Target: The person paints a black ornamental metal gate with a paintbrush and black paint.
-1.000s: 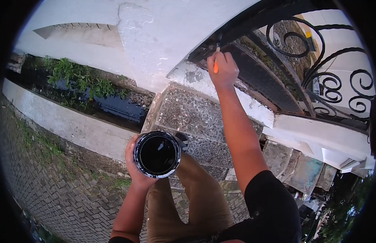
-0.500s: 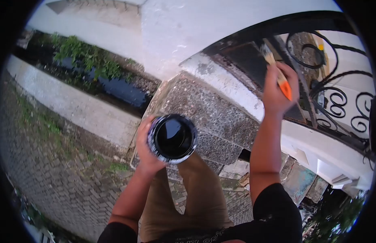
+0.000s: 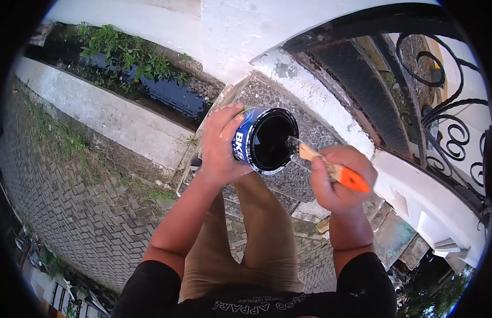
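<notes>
My left hand is wrapped round a blue-labelled paint can, which tilts to the right so its open mouth shows dark paint inside. In my right hand is a paintbrush with a wooden handle and an orange end. Its dark bristles point left and meet the can's right rim; whether they touch the paint cannot be made out. Beyond the hands at upper right stands a black metal gate with a flat bar and curled scrollwork.
A drainage channel with dark water and green plants runs at upper left. Beside it is a concrete kerb, then brick paving. A white wall and a pebbled step lie ahead.
My right hand has brought the paintbrush down and left from the gate to the can's rim. My left hand has raised the can slightly rightward and tilted it, so its label shows.
</notes>
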The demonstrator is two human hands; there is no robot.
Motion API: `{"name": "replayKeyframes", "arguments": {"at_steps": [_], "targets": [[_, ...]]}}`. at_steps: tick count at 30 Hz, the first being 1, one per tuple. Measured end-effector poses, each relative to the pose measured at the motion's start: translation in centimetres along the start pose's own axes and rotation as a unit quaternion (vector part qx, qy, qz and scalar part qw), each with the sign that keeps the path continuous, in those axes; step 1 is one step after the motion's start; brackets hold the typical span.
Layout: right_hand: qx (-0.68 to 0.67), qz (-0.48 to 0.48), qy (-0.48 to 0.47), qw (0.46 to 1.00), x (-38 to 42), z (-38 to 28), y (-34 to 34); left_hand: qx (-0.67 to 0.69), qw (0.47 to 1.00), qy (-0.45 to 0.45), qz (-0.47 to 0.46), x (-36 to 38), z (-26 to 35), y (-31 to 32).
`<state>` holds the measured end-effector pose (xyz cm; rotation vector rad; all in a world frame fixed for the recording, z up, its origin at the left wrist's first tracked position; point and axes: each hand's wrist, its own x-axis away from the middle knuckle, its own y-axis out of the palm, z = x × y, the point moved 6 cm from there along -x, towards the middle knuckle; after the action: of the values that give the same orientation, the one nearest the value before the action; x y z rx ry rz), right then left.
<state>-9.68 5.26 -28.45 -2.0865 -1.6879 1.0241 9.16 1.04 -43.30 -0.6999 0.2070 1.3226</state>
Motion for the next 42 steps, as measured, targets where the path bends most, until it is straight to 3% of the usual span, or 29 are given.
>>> {"name": "replayKeyframes", "arguments": {"at_steps": [2, 4, 7, 9, 10, 12, 16, 19, 23, 25, 30, 33, 36, 38, 40, 42], "targets": [[0.076, -0.070, -0.035, 0.994, -0.4, 0.0, 1.8, -0.006, 1.000, 0.004, -0.002, 0.1, 0.2, 0.1], [0.084, -0.068, -0.067, 0.992, -0.1, 0.0, 2.0, -0.014, 1.000, 0.001, -0.004, 0.3, 0.2, 0.0], [0.024, -0.029, -0.023, 0.999, 0.9, 0.2, 0.3, -0.015, 1.000, -0.006, -0.007, 0.5, 0.0, -0.3], [-0.085, 0.092, 0.068, 0.990, 1.8, 2.0, -1.5, -0.018, 1.000, -0.010, 0.002, 0.6, -0.1, -0.4], [-0.084, 0.092, 0.067, 0.990, 2.1, 2.3, -1.7, -0.022, 1.000, -0.014, 0.011, 0.6, -0.1, -0.5], [-0.178, 0.152, 0.176, 0.956, 2.8, 4.3, -2.2, -0.027, 0.999, -0.015, 0.013, 0.6, -0.1, -0.7], [-0.198, 0.142, 0.209, 0.947, 3.8, 5.4, -3.4, -0.028, 0.999, -0.014, 0.010, 0.7, -0.1, -1.1], [-0.270, 0.174, 0.199, 0.926, 4.0, 5.4, -3.6, -0.029, 0.999, -0.019, 0.007, 0.7, -0.2, -1.0], [-0.249, 0.161, 0.190, 0.936, 4.4, 5.5, -3.0, -0.023, 0.999, -0.026, 0.006, 0.7, -0.2, -0.7], [-0.337, 0.184, 0.223, 0.896, 4.7, 6.6, -2.7, -0.013, 0.999, -0.032, 0.007, 0.7, -0.4, -0.6], [-0.352, 0.184, 0.229, 0.889, 5.0, 8.7, -2.2, 0.025, 0.998, -0.060, 0.017, 0.5, -1.5, 0.1], [-0.458, 0.244, 0.217, 0.827, 4.1, 10.8, -2.7, 0.031, 0.997, -0.074, 0.020, 0.5, -2.8, 0.6], [-0.363, 0.327, 0.219, 0.844, 1.5, 14.8, -4.3, 0.036, 0.996, -0.076, -0.007, 0.6, -3.9, 0.8], [-0.276, 0.320, 0.178, 0.888, -1.9, 16.8, -4.1, 0.096, 0.990, -0.100, 0.023, 1.0, -4.7, 0.8], [-0.145, 0.279, 0.089, 0.945, -5.3, 18.1, -2.6, 0.118, 0.985, -0.121, 0.023, 1.5, -5.5, 0.7], [0.111, 0.192, -0.035, 0.974, -8.0, 18.9, -1.4, 0.116, 0.981, -0.156, 0.017, 2.2, -6.3, 0.7]]}}
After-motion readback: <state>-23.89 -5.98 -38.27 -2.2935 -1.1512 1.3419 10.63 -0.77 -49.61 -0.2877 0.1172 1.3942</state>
